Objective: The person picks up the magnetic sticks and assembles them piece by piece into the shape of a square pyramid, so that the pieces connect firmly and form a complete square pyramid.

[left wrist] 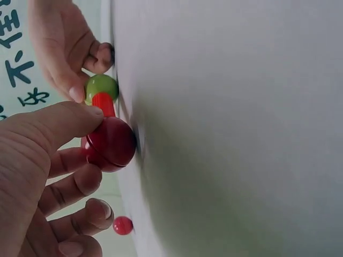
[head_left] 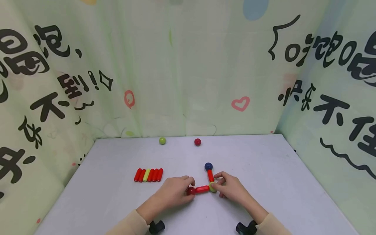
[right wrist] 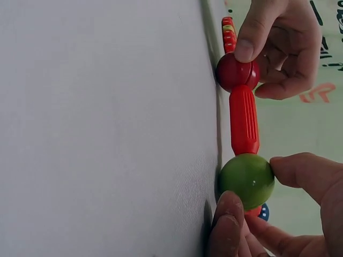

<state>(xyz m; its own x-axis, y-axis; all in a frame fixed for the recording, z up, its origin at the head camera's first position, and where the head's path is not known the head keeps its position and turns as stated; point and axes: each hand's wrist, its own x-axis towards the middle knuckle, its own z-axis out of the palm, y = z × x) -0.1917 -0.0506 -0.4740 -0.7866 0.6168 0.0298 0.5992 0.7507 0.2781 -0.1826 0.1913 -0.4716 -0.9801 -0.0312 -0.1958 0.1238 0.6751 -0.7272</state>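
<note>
Two red rods and three balls form an L on the table. My left hand (head_left: 177, 191) pinches the dark red ball (left wrist: 111, 144) at the left end between thumb and fingers. From that ball a red rod (right wrist: 244, 120) runs to the green ball (right wrist: 246, 181) at the corner. My right hand (head_left: 232, 187) holds the green ball between thumb and fingers. A second red rod (head_left: 210, 175) leads from the corner away from me to a dark blue ball (head_left: 208, 166), which no hand touches.
Left of the hands lies a row of several red rods (head_left: 138, 175) with one yellow-green rod (head_left: 146, 175) among them. A loose green ball (head_left: 162, 140) and a loose red ball (head_left: 197, 142) sit near the back edge of the white table (head_left: 117, 150). Printed curtains surround the table.
</note>
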